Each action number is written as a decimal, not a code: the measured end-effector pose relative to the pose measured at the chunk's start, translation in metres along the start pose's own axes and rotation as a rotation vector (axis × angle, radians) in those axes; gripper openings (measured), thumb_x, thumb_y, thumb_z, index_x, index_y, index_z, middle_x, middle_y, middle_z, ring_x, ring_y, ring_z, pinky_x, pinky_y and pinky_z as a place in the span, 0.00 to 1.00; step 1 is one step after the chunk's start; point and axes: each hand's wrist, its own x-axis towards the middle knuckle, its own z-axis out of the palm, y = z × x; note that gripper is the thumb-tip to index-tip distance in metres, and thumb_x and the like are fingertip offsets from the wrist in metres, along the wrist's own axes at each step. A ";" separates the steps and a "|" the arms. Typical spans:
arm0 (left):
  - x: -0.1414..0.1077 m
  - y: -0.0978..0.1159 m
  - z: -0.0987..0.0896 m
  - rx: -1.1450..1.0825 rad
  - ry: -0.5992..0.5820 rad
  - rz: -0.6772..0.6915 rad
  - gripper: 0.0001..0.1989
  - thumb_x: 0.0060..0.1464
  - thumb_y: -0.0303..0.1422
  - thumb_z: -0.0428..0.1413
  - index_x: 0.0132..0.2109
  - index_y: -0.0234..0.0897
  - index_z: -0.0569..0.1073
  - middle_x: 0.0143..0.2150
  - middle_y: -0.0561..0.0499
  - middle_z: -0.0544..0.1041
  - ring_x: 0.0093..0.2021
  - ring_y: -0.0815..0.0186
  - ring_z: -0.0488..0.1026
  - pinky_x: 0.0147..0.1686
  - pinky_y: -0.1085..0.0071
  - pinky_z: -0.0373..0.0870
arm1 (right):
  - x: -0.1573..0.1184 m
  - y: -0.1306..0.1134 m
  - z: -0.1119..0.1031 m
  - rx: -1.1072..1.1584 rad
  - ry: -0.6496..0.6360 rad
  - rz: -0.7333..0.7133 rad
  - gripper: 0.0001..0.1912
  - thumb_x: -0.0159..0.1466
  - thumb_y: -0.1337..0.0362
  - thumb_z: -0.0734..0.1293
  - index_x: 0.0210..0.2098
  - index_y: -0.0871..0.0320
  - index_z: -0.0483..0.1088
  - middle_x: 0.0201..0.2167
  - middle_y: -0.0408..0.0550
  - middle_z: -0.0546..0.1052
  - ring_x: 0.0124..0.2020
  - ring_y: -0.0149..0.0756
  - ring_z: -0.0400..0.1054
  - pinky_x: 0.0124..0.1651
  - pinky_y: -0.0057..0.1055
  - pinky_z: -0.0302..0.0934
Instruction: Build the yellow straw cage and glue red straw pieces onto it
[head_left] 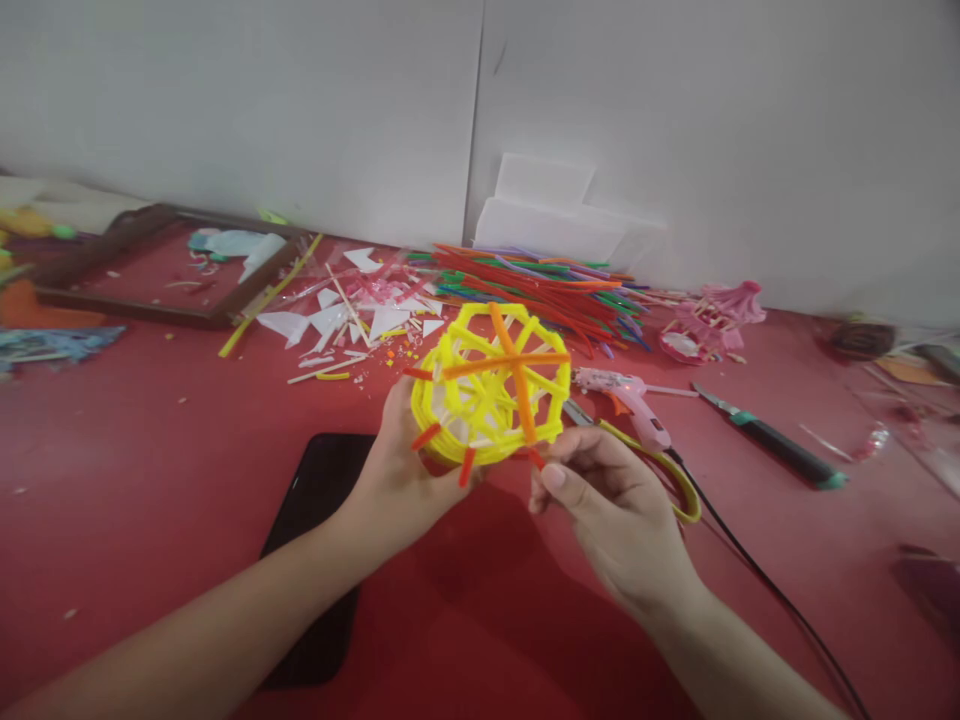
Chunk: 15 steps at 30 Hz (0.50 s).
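A yellow pipe-cleaner wheel (pixel 491 385), round and built in layers with spokes, is held above the red table. Two orange pipe-cleaner strips (pixel 514 360) cross over its face, and short red pieces (pixel 427 437) stick out along its left and lower rim. My left hand (pixel 409 445) is wrapped around the wheel's left and underside, its fingers partly hidden behind it. At the lower right, my right hand (pixel 592 485) pinches a short red pipe-cleaner piece (pixel 536 458) between thumb and finger, at the rim by the end of one orange strip.
A pink glue gun (pixel 634 400) with a black cord lies right of the wheel, near yellow-handled scissors (pixel 686 490) and a utility knife (pixel 772 450). Colourful pipe cleaners (pixel 525 290) are heaped behind. A black phone (pixel 315 530) lies under my left arm; a brown frame (pixel 135 310) lies far left.
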 end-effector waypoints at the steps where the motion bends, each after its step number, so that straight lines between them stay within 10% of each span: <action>1: 0.000 0.000 0.000 -0.001 -0.018 -0.008 0.35 0.41 0.33 0.68 0.56 0.47 0.63 0.51 0.44 0.74 0.55 0.48 0.73 0.47 0.52 0.78 | 0.001 0.001 0.001 0.051 -0.005 -0.005 0.07 0.60 0.66 0.73 0.35 0.53 0.70 0.26 0.35 0.76 0.26 0.24 0.73 0.32 0.22 0.70; 15: 0.000 0.001 0.003 -0.117 -0.141 -0.076 0.32 0.41 0.31 0.68 0.52 0.47 0.64 0.55 0.46 0.73 0.57 0.47 0.72 0.47 0.54 0.78 | 0.006 0.009 0.009 0.172 0.025 -0.013 0.13 0.59 0.72 0.72 0.35 0.54 0.63 0.25 0.33 0.77 0.26 0.24 0.73 0.33 0.22 0.71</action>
